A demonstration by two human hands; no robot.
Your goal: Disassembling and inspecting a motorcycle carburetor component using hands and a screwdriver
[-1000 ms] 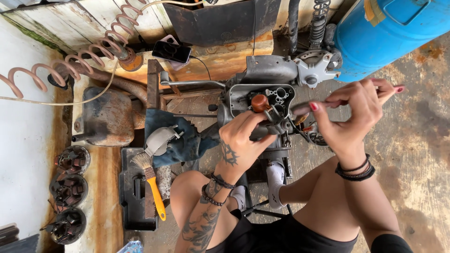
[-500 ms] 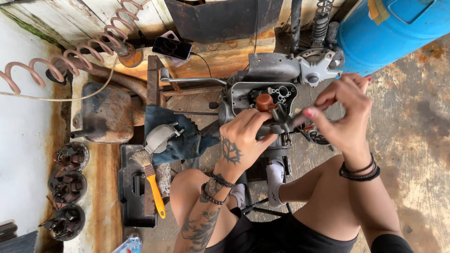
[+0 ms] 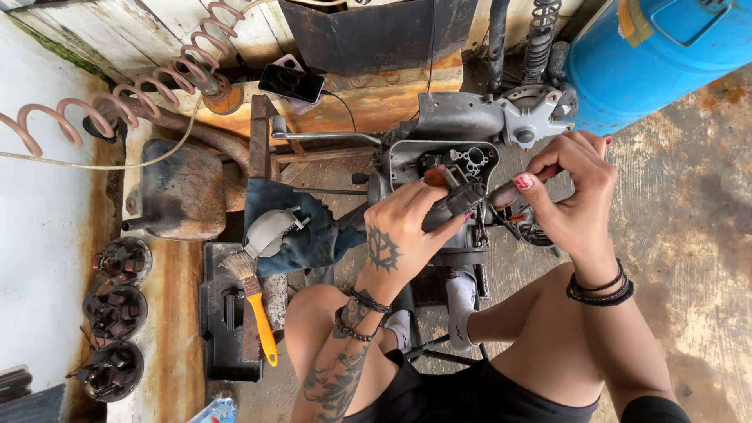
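Both hands [image 3: 486, 207] lower now, engine casing [image 3: 442, 160] just above.

Rust-stained concrete floor [image 3: 689, 235] on the right. Weathered wooden planks [image 3: 117, 31] along the top, white wall [image 3: 31, 251] on the left, blue plastic barrel [image 3: 666, 55] in the corner. Flat daylight throughout.

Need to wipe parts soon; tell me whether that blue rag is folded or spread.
Neither: the blue rag lies crumpled, with a grey metal cover on it.

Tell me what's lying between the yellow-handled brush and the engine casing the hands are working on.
In the head view, a blue rag with a grey curved metal part on it lies between the brush and engine casing.
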